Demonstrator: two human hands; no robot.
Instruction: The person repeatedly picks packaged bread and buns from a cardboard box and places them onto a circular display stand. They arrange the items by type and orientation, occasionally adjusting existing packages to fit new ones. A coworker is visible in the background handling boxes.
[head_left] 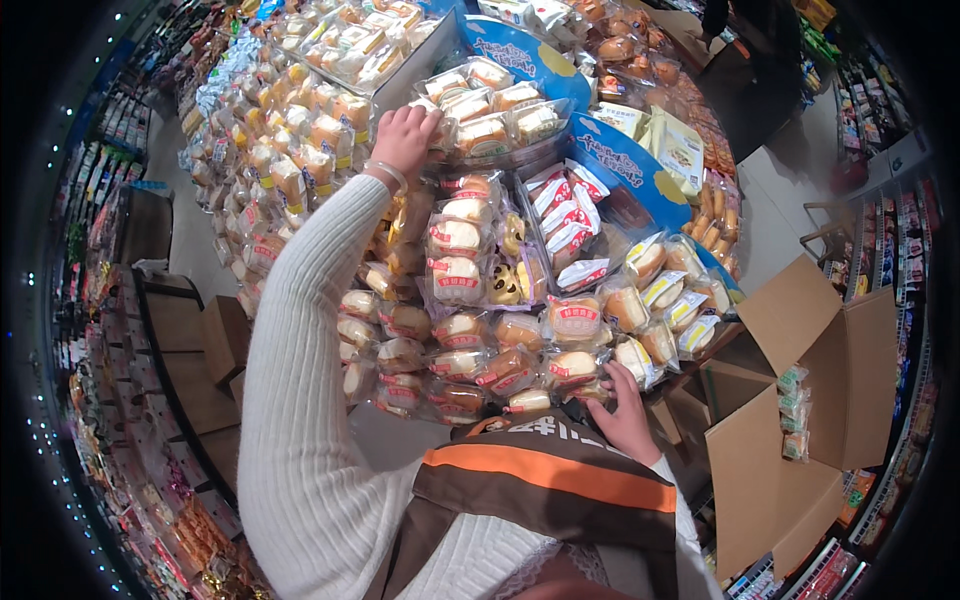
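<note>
My left hand [405, 138] is stretched out to the far rows, its fingers bent and close together at the corner of a bin of wrapped sandwich breads [483, 135]. It grips a clear-wrapped bread there, mostly hidden under the fingers. At the near edge of the display my right hand [625, 412] has thumb and fingers apart, beside a wrapped bread roll [575, 367], with nothing visible held in it. Between the hands lie stacked breads with red labels [457, 278] and a tray of red-and-white packets [565, 215].
An opened cardboard box [765, 480] stands at the right, with green-and-clear packets [795, 412] by its flap. Blue cardboard dividers [625, 165] rise among the bins. Piled wrapped breads [290, 170] fill the left side. Stocked shelves line both sides. Another person [755, 70] stands at the far right.
</note>
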